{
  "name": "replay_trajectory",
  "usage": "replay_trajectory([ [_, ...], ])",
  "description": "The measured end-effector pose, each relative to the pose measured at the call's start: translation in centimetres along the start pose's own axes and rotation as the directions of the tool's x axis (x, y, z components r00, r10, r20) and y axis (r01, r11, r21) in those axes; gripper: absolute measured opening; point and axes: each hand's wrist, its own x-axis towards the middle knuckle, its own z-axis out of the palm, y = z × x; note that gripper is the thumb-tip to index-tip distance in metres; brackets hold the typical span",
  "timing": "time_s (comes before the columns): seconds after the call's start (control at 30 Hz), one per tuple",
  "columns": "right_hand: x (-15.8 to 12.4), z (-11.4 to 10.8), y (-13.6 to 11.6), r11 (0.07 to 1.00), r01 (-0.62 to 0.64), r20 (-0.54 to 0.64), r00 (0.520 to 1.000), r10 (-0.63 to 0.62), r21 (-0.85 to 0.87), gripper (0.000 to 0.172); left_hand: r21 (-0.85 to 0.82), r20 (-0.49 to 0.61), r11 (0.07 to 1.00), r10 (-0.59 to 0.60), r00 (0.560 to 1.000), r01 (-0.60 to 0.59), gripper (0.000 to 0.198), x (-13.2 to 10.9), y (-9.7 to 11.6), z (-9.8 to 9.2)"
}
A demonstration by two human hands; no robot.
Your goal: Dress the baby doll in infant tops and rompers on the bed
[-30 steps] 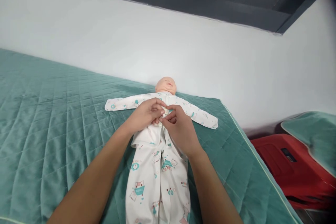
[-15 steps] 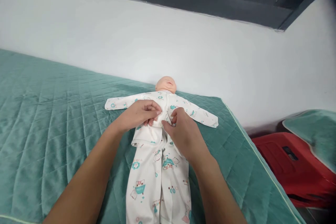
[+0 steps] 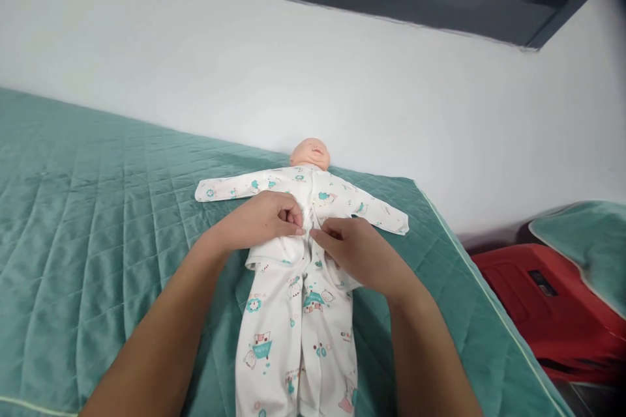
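On the green quilted cover [image 3: 122,228], a doll [image 3: 312,155] lies face up in printed trousers [image 3: 278,342] and top [image 3: 313,192]. The left hand [image 3: 267,216] and right hand [image 3: 364,251] each appear to pinch the top's front. Good handling probably means light grips, level edges, and flat, unstretched cloth.

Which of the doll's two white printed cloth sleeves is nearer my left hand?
The white printed cloth sleeve stretching out to your left, just beyond your bare left hand; the other sleeve slants right.
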Motion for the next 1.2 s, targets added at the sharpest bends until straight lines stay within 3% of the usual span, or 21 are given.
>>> replay_trajectory([
  [0.13, 0.2, -0.2, 0.3, 0.979, 0.012, 0.066, 0.997, -0.026, 0.205, 0.046, -0.046, 0.022, 0.999, 0.023, 0.999, -0.022, 0.013, -0.1, 0.1, -0.1],
  [0.27, 0.3, 0.3, 1.0, 0.930, 0.035, 0.034, 0.998, -0.051, 0.366, 0.049, -0.148, 0.075, 0.989, 0.032, 0.997, -0.020, 0.017, -0.1, 0.1, -0.2],
  [0.43, 0.5, 1.3, 1.3, 0.807, 0.060, -0.025, 0.998, -0.056, 0.587, 0.046, -0.218, 0.128, 0.976, 0.006, 0.992, 0.022, 0.021, -0.1, 0.0, -0.3],
  [0.57, 0.7, 1.9, 0.9, 0.703, 0.064, -0.053, 0.998, -0.037, 0.709, 0.045, -0.308, 0.107, 0.951, 0.031, 0.994, 0.004, 0.021, 0.0, -0.1, -0.1],
  [0.8, 0.9, 2.3, 0.9, 0.745, 0.027, 0.001, 0.999, -0.037, 0.666, 0.045, -0.428, 0.108, 0.904, 0.061, 0.992, -0.009, 0.020, 0.0, 0.3, 0.6],
  [1.2, 1.2, 2.4, 1.1, 0.802, 0.017, 0.026, 0.999, -0.040, 0.597, 0.049, -0.480, 0.128, 0.874, -0.012, 0.992, 0.073, 0.021, 0.1, 0.1, 0.6],
])
